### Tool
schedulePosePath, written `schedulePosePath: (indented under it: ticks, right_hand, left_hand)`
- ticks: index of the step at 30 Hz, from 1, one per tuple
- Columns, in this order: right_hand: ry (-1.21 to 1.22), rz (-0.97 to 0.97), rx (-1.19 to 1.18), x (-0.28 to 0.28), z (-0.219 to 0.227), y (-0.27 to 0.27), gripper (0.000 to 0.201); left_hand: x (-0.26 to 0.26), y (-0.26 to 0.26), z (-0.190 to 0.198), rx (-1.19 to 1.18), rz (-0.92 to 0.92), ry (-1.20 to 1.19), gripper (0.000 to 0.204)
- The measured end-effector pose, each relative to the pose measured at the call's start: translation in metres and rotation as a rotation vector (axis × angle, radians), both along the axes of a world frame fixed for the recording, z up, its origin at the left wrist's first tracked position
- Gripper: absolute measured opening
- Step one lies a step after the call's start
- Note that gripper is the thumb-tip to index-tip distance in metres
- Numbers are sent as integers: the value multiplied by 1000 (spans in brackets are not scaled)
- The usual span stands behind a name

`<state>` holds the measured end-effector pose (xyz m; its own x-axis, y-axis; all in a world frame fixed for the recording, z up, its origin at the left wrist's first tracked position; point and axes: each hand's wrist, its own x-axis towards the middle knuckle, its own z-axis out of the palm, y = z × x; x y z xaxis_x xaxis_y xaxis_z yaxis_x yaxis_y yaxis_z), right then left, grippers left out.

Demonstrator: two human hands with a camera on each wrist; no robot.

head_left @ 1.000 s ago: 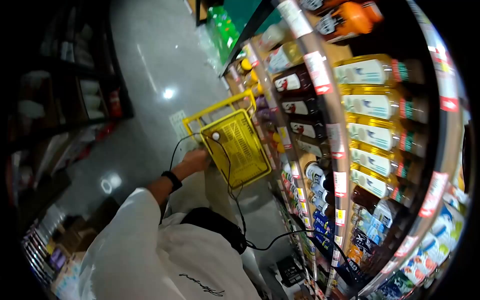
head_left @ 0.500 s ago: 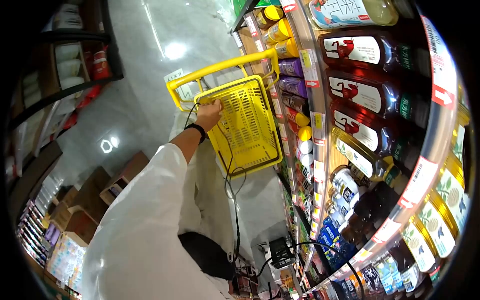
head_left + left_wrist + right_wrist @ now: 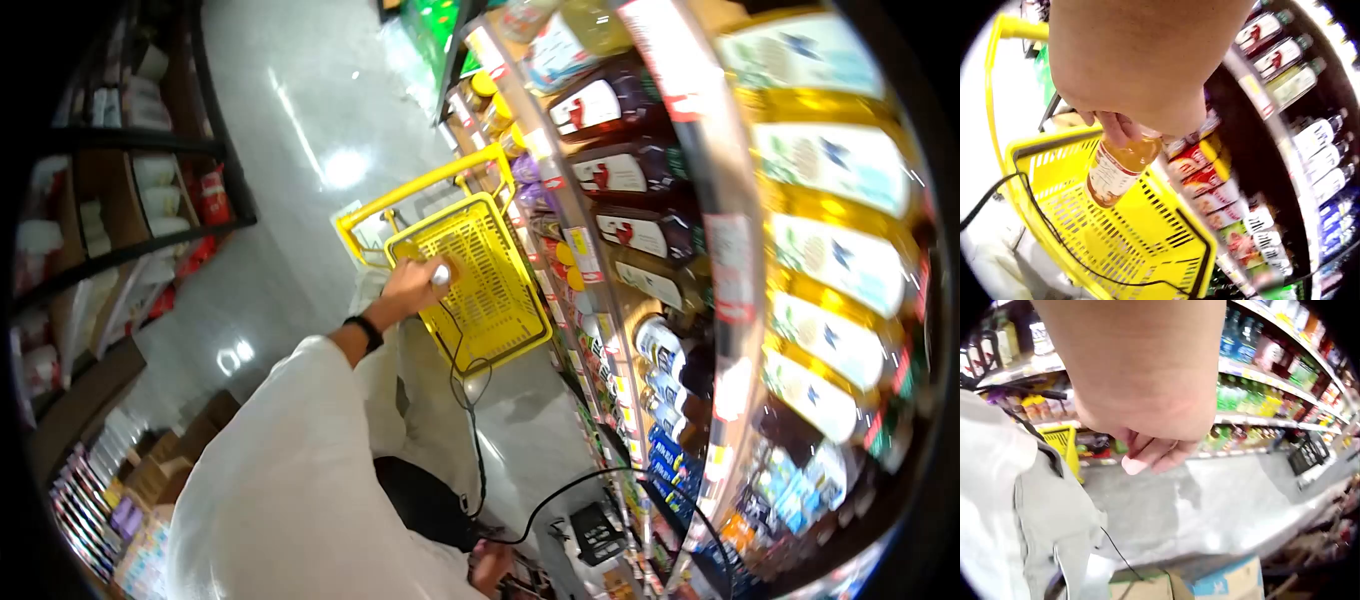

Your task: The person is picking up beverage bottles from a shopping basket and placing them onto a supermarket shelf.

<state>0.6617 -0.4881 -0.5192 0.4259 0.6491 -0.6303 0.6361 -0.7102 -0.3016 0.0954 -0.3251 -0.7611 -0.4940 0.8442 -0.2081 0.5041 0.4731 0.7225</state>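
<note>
My left hand (image 3: 412,290), with a black band at its wrist, reaches over the yellow basket (image 3: 500,215). Its fingers hold a bottle of orange-coloured drink (image 3: 1112,176) near the top. The white cap (image 3: 441,274) shows beside that hand in the head view. In the left wrist view the bottle tilts inside the basket, its pale label facing the camera; the palm side of the grip is hidden. My right hand (image 3: 1155,450) hangs low at my side, fingers loosely curled with nothing in them. Only part of it appears at the head view's bottom edge.
The yellow cart handle (image 3: 430,185) rises at the basket's far end. Shelves of bottles (image 3: 835,255) line the right side, close to the basket. A black cable (image 3: 590,470) loops across. Another shelf (image 3: 130,240) stands left; cardboard boxes (image 3: 165,470) are behind it.
My left hand has come from the basket's near side to over its inside, with the bottle cap now at its fingers. The right hand has entered the head view at the bottom.
</note>
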Motion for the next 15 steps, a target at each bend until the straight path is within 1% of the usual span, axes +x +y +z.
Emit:
schedulePosePath:
  ticks: [1,2,3,4,5,6,7,8,9,10,11,12,13,14,15]
  right_hand:
    - [-43,223,78,-26,7,31,24]
    - [-94,442,171,-66,16,82,29]
    - [28,406,148,-82,21,115,17]
    - [140,562,379,-97,16,147,14]
    - [202,573,471,-126,25,182,10]
    - [206,761,626,-143,25,216,12]
    - [21,928,802,-184,46,243,15]
    - [341,814,780,-214,63,268,23]
    - [480,898,810,-249,84,286,30]
    - [615,984,854,-284,117,304,38]
    - [552,1144,820,-308,162,315,53]
    - [574,1319,1019,-334,195,324,65]
    - [651,1321,924,-354,230,321,76]
    - [514,1420,1007,-368,262,320,87]
    - [629,1403,1032,-377,279,316,93]
  left_hand:
    - [-5,-2,44,114,6,-83,34]
    - [-2,3,80,249,73,-49,30]
    - [1,4,116,378,138,-22,27]
    - [0,3,162,469,141,-106,26]
    - [-5,8,209,569,149,-185,26]
    - [-7,9,250,607,146,-253,24]
    - [-12,14,285,707,114,-207,22]
    - [-19,18,317,700,85,-269,21]
    - [-26,22,346,685,51,-334,21]
    - [-33,30,376,763,3,-386,19]
    - [-37,36,402,766,-32,-489,18]
    - [-42,43,432,804,-99,-535,17]
    - [-47,51,463,841,-165,-582,16]
    - [-45,58,489,890,-220,-606,15]
    - [-44,63,515,917,-270,-586,15]
